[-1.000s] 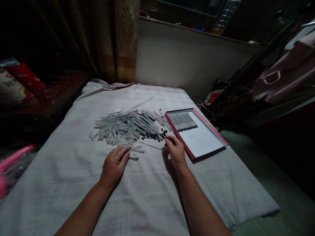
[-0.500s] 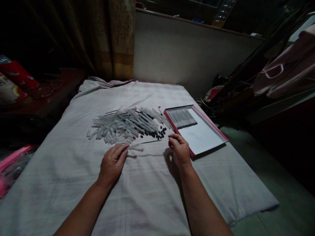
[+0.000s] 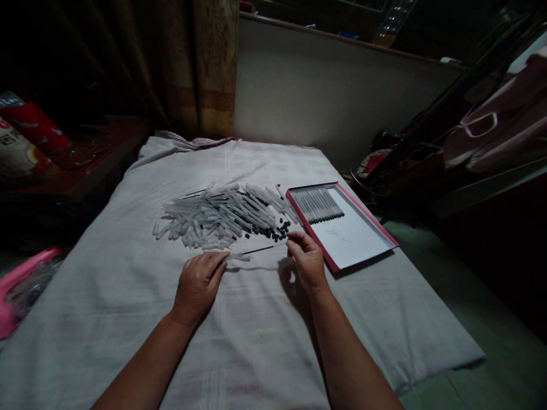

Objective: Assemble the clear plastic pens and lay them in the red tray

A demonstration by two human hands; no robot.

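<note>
Much of the upper left of the frame sinks into shadow, where the folds of a brown patterned curtain (image 3: pixel 216 74) fade out and a red container (image 3: pixel 40 125) is only partly legible. A clear plastic bottle (image 3: pixel 391 25) is cut off by the top edge, a bright pink plastic object (image 3: pixel 25 272) by the left edge. In the centre, the heap of frosted, translucent plastic pen tubes (image 3: pixel 213 213) overlaps too much to count, and the grey scrawl on the white floor of the shallow red-sided box (image 3: pixel 350 247), right of centre, is unreadable.

The left hand (image 3: pixel 200 285), left of centre, has its fingers closed together on a few short, whitish plastic tubes (image 3: pixel 240 258); their near ends vanish behind the fingers, and their number is unclear. The right hand (image 3: pixel 306 261) pinches the pale end of a slim, dark-and-clear refill (image 3: pixel 258 249) between thumb and forefinger. The refill spans the gap between the 2 hands, its dark end at the tubes by the left fingertips; whether it sits inside 1 cannot be told. Small black cylindrical caps (image 3: pixel 276 232) lie just beyond the right fingers, on the counter's pale checked cloth (image 3: pixel 252 330). A neat row of black-ended pens (image 3: pixel 319 206) fills the box's upper left part.
</note>
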